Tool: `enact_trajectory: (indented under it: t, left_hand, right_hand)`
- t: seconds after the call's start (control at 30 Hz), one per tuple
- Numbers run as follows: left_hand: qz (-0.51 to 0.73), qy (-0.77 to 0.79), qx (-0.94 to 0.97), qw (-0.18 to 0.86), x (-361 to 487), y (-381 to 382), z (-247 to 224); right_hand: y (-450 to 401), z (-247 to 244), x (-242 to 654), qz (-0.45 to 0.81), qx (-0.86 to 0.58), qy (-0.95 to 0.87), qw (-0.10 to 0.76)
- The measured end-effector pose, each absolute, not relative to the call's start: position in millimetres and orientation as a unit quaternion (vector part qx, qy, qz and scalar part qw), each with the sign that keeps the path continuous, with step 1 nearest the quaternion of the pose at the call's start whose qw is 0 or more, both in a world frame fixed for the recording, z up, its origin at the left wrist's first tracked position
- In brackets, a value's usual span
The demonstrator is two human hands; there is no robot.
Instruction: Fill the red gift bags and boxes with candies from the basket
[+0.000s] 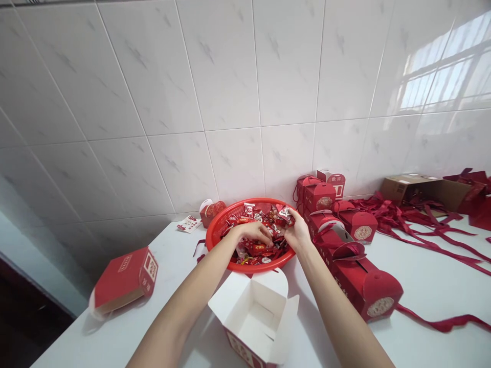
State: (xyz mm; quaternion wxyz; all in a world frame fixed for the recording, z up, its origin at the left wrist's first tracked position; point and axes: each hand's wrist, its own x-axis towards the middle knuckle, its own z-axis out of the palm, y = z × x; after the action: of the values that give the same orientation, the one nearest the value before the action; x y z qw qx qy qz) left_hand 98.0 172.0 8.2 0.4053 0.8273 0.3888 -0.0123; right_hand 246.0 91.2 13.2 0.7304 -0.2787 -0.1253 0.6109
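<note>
A red plastic basket (215,237) full of wrapped candies (258,249) stands against the tiled wall. Inside it, my left hand (255,232) rests among the candies with its fingers curled down; whether they grip one is hidden. At the basket's right side my right hand (293,230) is closed around red-and-white wrapped candies (284,214). Between my forearms, just in front of the basket, an open box (257,319) with a white inside and red outer faces stands with its flaps spread. Nothing lies inside the box.
Closed red gift boxes (362,286) line the right side of the basket. Red ribbons (408,225) and a cardboard box (412,189) lie farther right. A flat red pack (125,281) is at the left edge, and a small heart-shaped box (211,212) stands behind the basket.
</note>
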Motion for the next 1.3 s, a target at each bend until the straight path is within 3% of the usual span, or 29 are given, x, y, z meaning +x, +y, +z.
enact_trajectory:
  t: [0.27,0.63,0.87,1.13,1.3]
  left_hand:
    - [-0.031,0.411,0.837,0.360,106,175,-5]
    - [0.111,0.384,0.845,0.355,97,165,21]
    - [0.204,0.329,0.839,0.383,76,128,51]
    - [0.183,0.320,0.830,0.417,48,57,77]
    - [0.125,0.333,0.888,0.291,31,5,79]
  right_hand:
    - [95,8,248,0.613,-0.280,-0.142,0.725]
    - [96,3,251,0.609,-0.257,-0.234,0.713]
    - [86,4,249,0.601,-0.240,-0.306,0.699]
    - [50,19,249,0.644,-0.241,-0.354,0.633]
    - [15,30,247,0.646,-0.248,-0.387,0.609]
